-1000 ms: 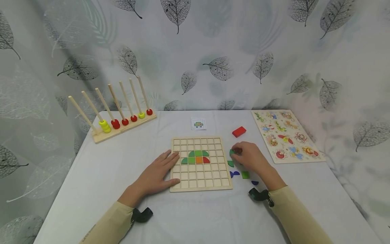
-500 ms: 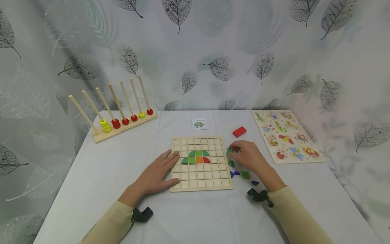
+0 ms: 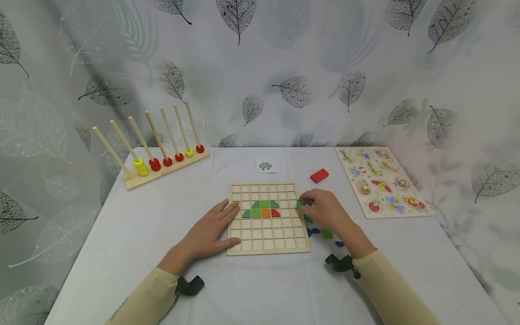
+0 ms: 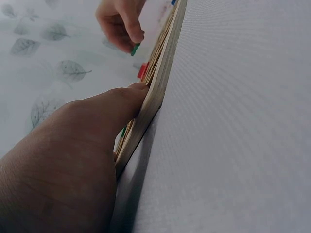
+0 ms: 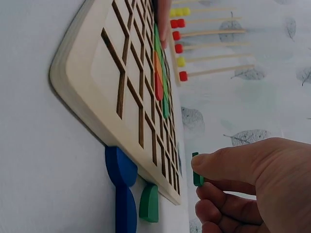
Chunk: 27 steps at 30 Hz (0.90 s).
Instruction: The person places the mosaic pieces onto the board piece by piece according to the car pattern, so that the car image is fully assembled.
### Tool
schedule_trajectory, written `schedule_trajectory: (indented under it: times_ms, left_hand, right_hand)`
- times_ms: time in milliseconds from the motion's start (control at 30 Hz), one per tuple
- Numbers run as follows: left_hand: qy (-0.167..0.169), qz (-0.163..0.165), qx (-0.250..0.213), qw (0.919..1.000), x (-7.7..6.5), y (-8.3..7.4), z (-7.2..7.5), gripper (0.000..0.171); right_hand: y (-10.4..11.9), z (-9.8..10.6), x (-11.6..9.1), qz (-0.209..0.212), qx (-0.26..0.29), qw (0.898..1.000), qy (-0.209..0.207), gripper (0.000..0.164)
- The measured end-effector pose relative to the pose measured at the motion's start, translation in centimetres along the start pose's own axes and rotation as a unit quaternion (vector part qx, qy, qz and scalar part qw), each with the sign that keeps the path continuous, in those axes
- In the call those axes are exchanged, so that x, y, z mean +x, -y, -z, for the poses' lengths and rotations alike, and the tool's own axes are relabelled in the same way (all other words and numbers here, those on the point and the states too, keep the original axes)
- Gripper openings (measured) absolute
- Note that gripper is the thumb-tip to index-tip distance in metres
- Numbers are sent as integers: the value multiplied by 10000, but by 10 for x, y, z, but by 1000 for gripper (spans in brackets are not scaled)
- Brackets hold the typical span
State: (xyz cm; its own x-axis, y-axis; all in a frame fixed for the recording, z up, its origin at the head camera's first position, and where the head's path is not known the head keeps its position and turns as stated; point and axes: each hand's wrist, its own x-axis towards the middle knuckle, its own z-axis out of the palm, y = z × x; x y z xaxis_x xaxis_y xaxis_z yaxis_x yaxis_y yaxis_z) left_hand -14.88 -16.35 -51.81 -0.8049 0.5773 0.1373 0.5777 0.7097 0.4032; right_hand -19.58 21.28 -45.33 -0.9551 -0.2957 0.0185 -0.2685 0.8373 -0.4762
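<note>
A wooden grid board [image 3: 268, 234] lies on the table, with several green, orange and red pieces set in its middle cells. My left hand [image 3: 213, 230] rests on the board's left edge, fingers spread and straight; in the left wrist view its thumb lies on the rim. Between thumb and fingers, my right hand [image 3: 327, 211] pinches a dark green piece [image 5: 198, 170], held just above the board's right edge. Below that hand, beside the board, lie another green piece [image 5: 149, 203], blue half-round pieces [image 5: 121, 167] and a light green square [image 3: 327, 233], partly hidden by the hand.
Behind the board lies a small pattern card [image 3: 266, 165]. A red block [image 3: 319, 175] sits to its right. A peg stand [image 3: 166, 169] with red and yellow beads stands at back left, and a picture puzzle board [image 3: 383, 183] lies at back right.
My right hand has moved left with the green piece, from the table beside the board to over its right edge. The left hand has stayed on the board.
</note>
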Motion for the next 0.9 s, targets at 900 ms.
schedule_trajectory:
  times_ms: [900]
  left_hand:
    - [62,55,-29,10000,0,-5,4,92]
  right_hand:
    - [20,-23,5,161,10,9990,420,25]
